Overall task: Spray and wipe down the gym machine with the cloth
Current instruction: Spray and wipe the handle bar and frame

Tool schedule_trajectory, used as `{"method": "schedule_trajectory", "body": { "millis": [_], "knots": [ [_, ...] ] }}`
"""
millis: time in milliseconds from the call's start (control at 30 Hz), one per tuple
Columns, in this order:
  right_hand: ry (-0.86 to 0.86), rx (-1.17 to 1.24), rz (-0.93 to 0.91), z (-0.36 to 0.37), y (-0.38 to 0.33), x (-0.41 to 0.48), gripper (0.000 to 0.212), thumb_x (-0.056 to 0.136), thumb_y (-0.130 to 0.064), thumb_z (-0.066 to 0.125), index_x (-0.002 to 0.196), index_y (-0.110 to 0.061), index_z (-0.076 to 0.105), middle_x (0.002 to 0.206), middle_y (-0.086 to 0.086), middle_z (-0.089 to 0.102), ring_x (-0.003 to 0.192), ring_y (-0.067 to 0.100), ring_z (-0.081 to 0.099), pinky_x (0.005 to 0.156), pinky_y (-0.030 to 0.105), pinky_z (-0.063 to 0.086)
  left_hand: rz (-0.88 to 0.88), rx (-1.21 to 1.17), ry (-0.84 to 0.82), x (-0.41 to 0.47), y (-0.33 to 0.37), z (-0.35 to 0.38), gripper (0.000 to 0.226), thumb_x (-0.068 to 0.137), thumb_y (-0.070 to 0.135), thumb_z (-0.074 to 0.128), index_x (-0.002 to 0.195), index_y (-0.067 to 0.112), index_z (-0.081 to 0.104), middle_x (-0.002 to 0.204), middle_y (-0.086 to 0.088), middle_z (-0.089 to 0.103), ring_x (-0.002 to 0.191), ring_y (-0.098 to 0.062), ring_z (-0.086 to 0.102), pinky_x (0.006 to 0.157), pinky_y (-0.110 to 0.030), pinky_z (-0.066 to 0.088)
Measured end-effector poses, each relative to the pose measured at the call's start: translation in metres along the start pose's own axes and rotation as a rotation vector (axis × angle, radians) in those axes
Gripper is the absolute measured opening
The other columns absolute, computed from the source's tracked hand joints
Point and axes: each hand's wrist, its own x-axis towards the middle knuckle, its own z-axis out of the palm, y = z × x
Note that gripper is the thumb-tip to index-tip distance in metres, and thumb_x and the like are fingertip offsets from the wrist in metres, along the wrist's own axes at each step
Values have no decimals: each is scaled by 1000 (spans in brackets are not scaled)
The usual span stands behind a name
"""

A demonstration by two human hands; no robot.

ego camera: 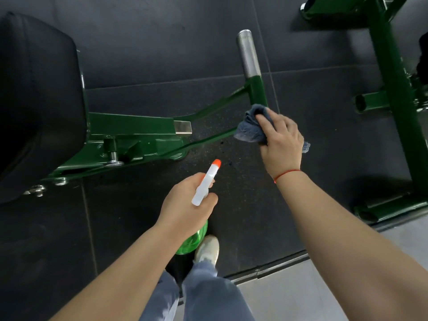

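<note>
The gym machine has a dark green steel frame (129, 126) with a black padded seat (39, 93) at the left and a knurled silver sleeve (248, 54) on a green post. My right hand (281, 140) grips a crumpled grey-blue cloth (251, 127) and presses it against the base of that post. Lower in the middle, my left hand (187, 207) holds a spray bottle (205, 184) with a white trigger head, an orange nozzle tip and a green body. The nozzle points up toward the frame's thin arms.
Black rubber floor tiles (231, 205) lie under the machine. A second green frame (393, 93) stands at the right. A pale grey floor strip (312, 293) starts at the lower right. My jeans and white shoe (207, 249) are below the bottle.
</note>
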Motion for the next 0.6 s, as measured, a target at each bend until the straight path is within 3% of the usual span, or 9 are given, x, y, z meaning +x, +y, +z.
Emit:
{"method": "schedule_trajectory", "body": {
  "millis": [167, 300, 433, 600],
  "knots": [
    [120, -19, 5, 17, -12, 54, 65, 80, -16, 67, 142, -27, 50, 150, -6, 46, 126, 34, 47, 99, 54, 39, 15, -51, 32, 30, -20, 12, 16, 89, 17, 60, 94, 31, 64, 81, 9, 67, 84, -20, 69, 79, -47, 56],
    [262, -109, -52, 32, -17, 68, 60, 79, -16, 68, 137, -27, 55, 142, -5, 55, 121, 32, 52, 97, 48, 38, 63, -72, 72, 59, -33, 16, 14, 81, 28, 59, 93, 33, 65, 82, 5, 69, 80, -23, 67, 79, -50, 56],
    [550, -216, -65, 62, -31, 53, 48, 86, -11, 61, 131, -29, 61, 135, -6, 61, 116, 27, 55, 99, 46, 37, 135, -86, 156, 98, -54, 12, 8, 86, 21, 61, 91, 27, 65, 80, -12, 68, 64, -31, 58, 63, -47, 50],
    [741, -164, -99, 93, -55, 40, 42, 91, -8, 54, 126, -28, 65, 135, -7, 61, 121, 26, 54, 111, 48, 31, 227, -129, 213, 135, -82, 5, 13, 90, 6, 60, 91, 18, 64, 66, -17, 58, 48, -16, 40, 50, -36, 35]
  ]
}}
